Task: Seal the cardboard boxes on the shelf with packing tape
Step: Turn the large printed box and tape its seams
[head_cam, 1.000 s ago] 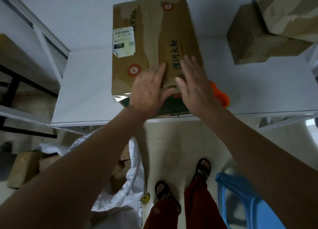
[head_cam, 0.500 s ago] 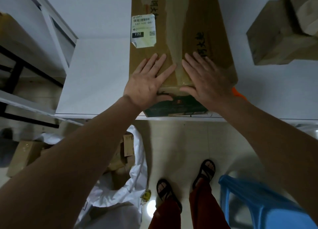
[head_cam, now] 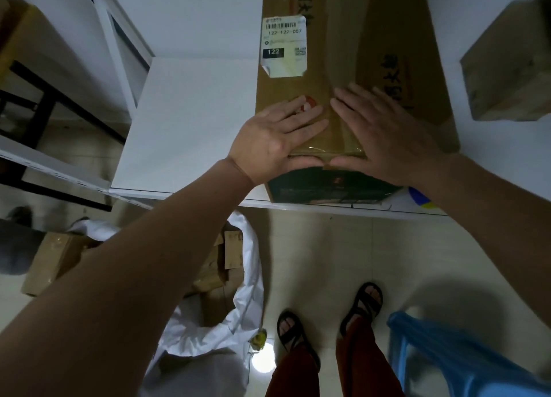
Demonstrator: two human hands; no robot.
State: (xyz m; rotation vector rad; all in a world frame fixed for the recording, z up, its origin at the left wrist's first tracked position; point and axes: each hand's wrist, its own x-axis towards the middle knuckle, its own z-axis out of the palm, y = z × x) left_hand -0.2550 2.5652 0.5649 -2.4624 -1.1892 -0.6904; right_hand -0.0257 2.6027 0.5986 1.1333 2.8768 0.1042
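**Cardboard box: pressing the tape down at the near edge**

Cardboard box [head_cam: 351, 77] lying flat on the white shelf [head_cam: 190, 122], its near end at the shelf's front lip, its long axis running away from the viewer. A strip of clear packing tape [head_cam: 343, 134] runs along the centre seam of the top and folds over the near edge onto the dark printed end face. A white shipping label [head_cam: 284, 46] sits on the left half of the top, one lower corner curling. The left hand [head_cam: 277, 137] and the right hand [head_cam: 384, 134] both lie flat on the top, fingers straight and spread, one on each side of the seam; the thumbs reach toward each other along the near edge and hold nothing. A second box [head_cam: 507, 80] stands well apart at the right of the shelf. Below, on the floor, lie a white bag [head_cam: 208, 337] with cardboard scraps and a blue plastic stool [head_cam: 447, 361].

The step appears to be smoothing the tape. To do it well, pressure should run from the seam outward, so that trapped air and wrinkles leave at the sides. The fold at the edge deserves firm thumb pressure, since a loose corner there would probably lift first. The flaps should meet flush under the palms. No tape roll can be clearly made out.
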